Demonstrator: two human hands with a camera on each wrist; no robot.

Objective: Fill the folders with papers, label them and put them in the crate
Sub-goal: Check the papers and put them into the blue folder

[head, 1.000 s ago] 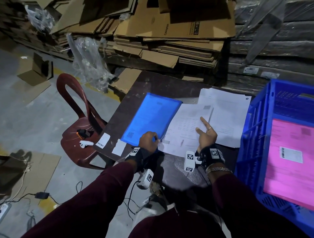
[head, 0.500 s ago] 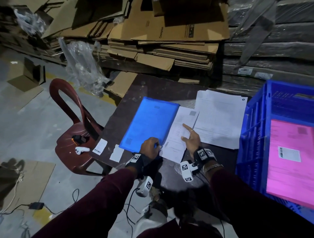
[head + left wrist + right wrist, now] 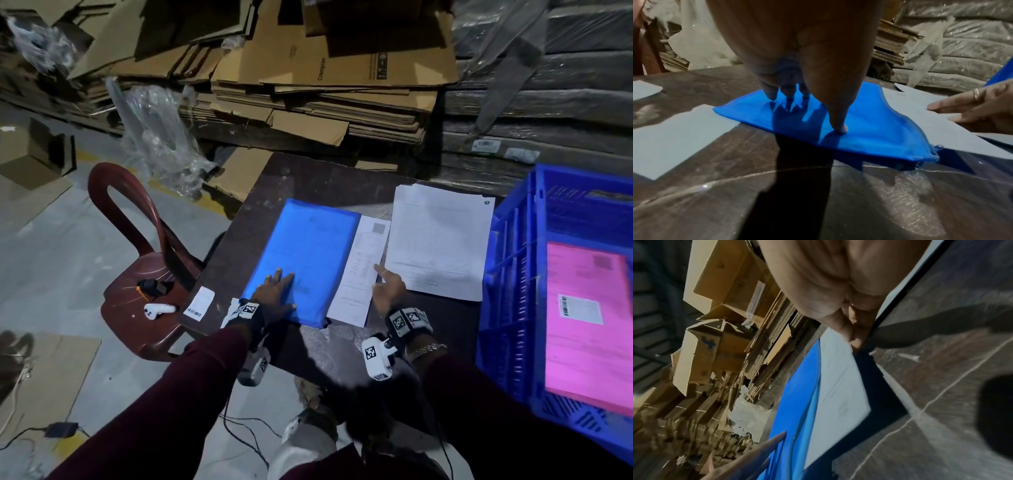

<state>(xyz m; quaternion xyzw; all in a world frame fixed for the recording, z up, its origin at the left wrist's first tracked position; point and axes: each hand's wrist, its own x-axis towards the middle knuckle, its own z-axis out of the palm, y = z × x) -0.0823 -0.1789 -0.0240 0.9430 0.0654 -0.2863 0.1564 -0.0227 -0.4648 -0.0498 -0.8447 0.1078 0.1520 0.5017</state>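
Blue plastic folder (image 3: 308,260) — flat on the dark table (image 3: 308,178), near its front edge, with a sheet (image 3: 363,270) sticking out of its right side, partly inserted. Left hand (image 3: 274,294) lies spread on the folder, fingers straight, pressing it down; the left wrist view shows the fingertips (image 3: 840,128) planted on the plastic. Right hand (image 3: 388,289) sits at the sheet's right edge, forefinger extended along it, apparently pushing it in; whether it pinches the paper I cannot tell. Paper stack (image 3: 442,240) — just beside the folder, to its right, loose and unfiled. Labels (image 3: 200,303) — white, barcoded, on the table's left corner, not yet applied to the blue folder. Blue crate (image 3: 513,308) — at the right, holding a pink folder (image 3: 589,325) that already carries a label (image 3: 580,308).

Status, by my reckoning: one folder done and crated; the blue one mid-filling, with labelling and crating left.
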